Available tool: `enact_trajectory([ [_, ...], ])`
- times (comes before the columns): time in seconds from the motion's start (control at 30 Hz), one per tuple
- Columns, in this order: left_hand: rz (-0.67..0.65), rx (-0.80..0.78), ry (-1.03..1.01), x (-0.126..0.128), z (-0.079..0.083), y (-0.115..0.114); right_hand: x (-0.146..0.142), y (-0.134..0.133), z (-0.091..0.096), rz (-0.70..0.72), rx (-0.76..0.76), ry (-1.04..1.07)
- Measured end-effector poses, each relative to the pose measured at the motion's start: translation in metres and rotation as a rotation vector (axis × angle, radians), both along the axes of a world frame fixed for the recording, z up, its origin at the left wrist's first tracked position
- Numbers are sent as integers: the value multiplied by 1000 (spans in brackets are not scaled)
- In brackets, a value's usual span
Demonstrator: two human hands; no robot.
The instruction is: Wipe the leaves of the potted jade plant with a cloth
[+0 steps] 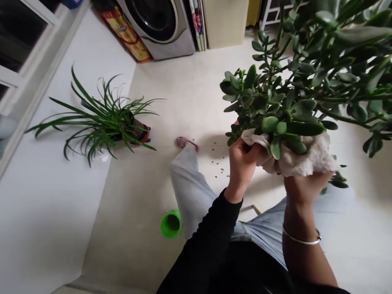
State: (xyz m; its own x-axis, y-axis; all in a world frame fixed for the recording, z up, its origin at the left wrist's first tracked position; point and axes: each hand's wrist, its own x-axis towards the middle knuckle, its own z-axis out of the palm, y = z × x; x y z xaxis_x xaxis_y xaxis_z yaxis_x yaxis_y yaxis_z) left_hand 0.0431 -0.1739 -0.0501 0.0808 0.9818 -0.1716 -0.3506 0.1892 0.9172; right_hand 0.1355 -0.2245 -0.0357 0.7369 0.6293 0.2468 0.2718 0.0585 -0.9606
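Tiled floor (186, 98) below, a large jade plant (306, 69) filling the upper right, most leaves bare, one low cluster wrapped in an off-white cloth (309, 159). Left hand (241, 165): fingers (245, 149) curled closed, pinching cloth against leaves. Right hand (306, 190): fingers hidden behind the cloth, grip impossible to tell. Tiny green bits (218, 163) scattered on the floor.

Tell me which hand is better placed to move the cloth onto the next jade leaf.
Probably the right hand: its bare, bangled wrist sits under the rumpled off-white cloth, nearest the thick green jade leaves further right, while the left hand pinches the cloth's other end.
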Motion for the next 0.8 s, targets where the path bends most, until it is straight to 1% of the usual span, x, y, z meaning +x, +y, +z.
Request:
enact_trajectory([
  [0.1,2,15,-27,-1,0,0,-4,4,5,37,76,36],
  [0.27,-5,29,-41,-2,0,1,0,6,10,108,64,101],
  [0.37,-8,28,-10,-4,3,1,2,7,12,148,111,148],
  [0.5,-3,40,33,-5,6,0,2,8,13,162,140,161],
  [0.67,-4,59,25,-3,4,-1,3,7,12,180,164,154],
  [0.8,-21,42,9,-2,3,-3,6,6,11,158,128,131],
])
